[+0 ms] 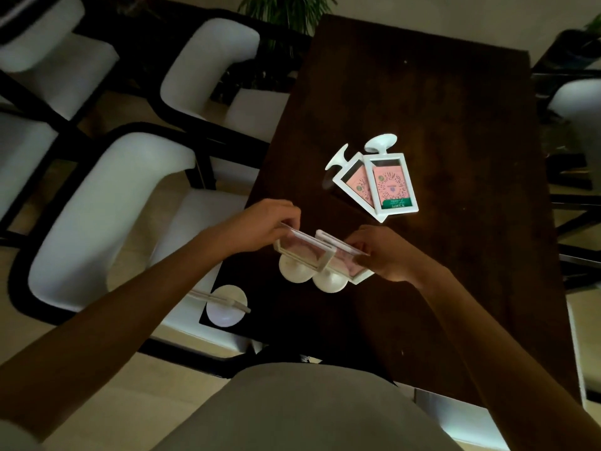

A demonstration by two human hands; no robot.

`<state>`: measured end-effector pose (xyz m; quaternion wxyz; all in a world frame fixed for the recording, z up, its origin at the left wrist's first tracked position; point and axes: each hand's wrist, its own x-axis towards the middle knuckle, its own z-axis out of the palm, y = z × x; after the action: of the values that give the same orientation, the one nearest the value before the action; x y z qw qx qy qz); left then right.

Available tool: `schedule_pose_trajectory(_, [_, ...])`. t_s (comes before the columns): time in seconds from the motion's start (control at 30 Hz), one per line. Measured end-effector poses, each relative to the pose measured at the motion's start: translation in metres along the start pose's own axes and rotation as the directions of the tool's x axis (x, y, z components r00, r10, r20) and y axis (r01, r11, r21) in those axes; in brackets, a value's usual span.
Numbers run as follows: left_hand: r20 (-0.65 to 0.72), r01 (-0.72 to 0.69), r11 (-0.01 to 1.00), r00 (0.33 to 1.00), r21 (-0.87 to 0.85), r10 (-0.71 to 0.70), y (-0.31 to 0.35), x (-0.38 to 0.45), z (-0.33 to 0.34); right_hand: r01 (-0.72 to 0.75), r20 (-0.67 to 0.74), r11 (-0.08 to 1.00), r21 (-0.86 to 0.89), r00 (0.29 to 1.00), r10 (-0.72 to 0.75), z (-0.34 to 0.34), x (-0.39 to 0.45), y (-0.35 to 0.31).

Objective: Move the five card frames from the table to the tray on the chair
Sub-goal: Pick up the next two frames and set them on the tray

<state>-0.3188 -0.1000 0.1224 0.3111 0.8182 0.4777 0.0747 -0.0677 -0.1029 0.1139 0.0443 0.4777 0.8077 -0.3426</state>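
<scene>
Two white card frames with pink cards and round bases are held upright and side by side at the table's near left edge. My left hand point(260, 229) grips the top of the left frame point(304, 255). My right hand point(387, 255) grips the right frame point(344, 263). Two more frames lie flat and overlapping on the dark table point(439, 125): the upper one point(392, 187) partly covers the lower one point(353, 182). A further frame point(226, 304) stands, seen edge-on, on the dark tray point(257, 320) on the white chair point(97, 222) at my left.
Other white chairs with black frames stand at the left point(32, 53) and far left of the table point(211, 60). A potted plant point(286, 11) is behind the table. Another white seat point(579, 102) shows at the right edge.
</scene>
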Motion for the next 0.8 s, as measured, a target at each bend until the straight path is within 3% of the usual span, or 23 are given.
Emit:
schedule_pose_trajectory(0.2, [0.046,0.058,0.998,0.997,-0.02,-0.057,-0.02,-0.017,-0.001,-0.052,-0.146,0.998,0.016,0.988,0.054,-0.003,0.004,0.002])
schedule_pose_trajectory(0.8, [0.053,0.19,0.982,0.98,0.014,-0.191,-0.053,-0.068,-0.025,0.007,-0.213,1.0,0.027,0.977,-0.001,0.005,0.014,-0.025])
